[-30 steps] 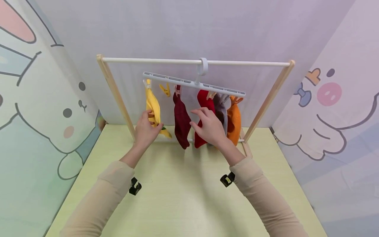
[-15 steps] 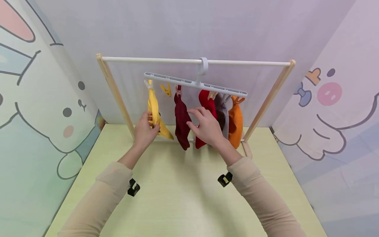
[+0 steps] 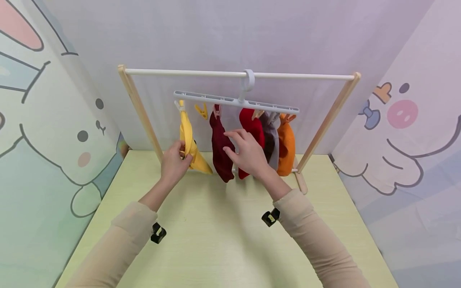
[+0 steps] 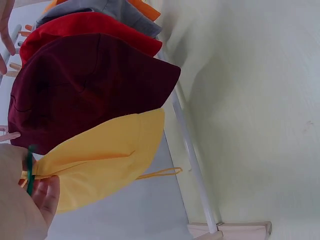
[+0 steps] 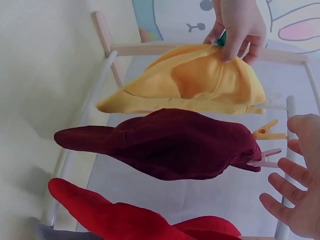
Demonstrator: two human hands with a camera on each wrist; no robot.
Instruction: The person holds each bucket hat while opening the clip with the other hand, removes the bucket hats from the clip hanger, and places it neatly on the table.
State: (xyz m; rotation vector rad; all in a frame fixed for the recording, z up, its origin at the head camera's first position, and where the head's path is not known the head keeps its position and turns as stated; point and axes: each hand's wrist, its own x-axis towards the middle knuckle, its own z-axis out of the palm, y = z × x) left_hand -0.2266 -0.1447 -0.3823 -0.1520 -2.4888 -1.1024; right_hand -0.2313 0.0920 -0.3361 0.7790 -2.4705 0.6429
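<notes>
A row of cloth bucket hats hangs by clips from a pale grey clip hanger [image 3: 216,99]. My left hand [image 3: 172,163] pinches the crown side of the yellow hat [image 3: 196,160], whose edge is clipped at the hanger's left end; a green bit [image 4: 31,172] shows by the fingers in the left wrist view. My right hand [image 3: 248,154] is beside the maroon hat [image 3: 220,148], thumb and fingers spread, holding nothing; in the right wrist view its fingers are apart from the cloth. Behind it hang the red hat [image 3: 252,124], a grey one [image 3: 273,140] and an orange one [image 3: 287,148].
A white rod [image 3: 180,73] on wooden posts [image 3: 325,120] carries the hanger. A yellow clip [image 3: 202,111] hangs without a hat between the yellow and maroon hats. Below is a pale table [image 3: 223,232]; cartoon-printed walls stand left and right.
My left hand has shifted slightly left and down with the yellow hat, which has turned. The hanger's left end has dipped, so it hangs more level. My right hand has drifted left.
</notes>
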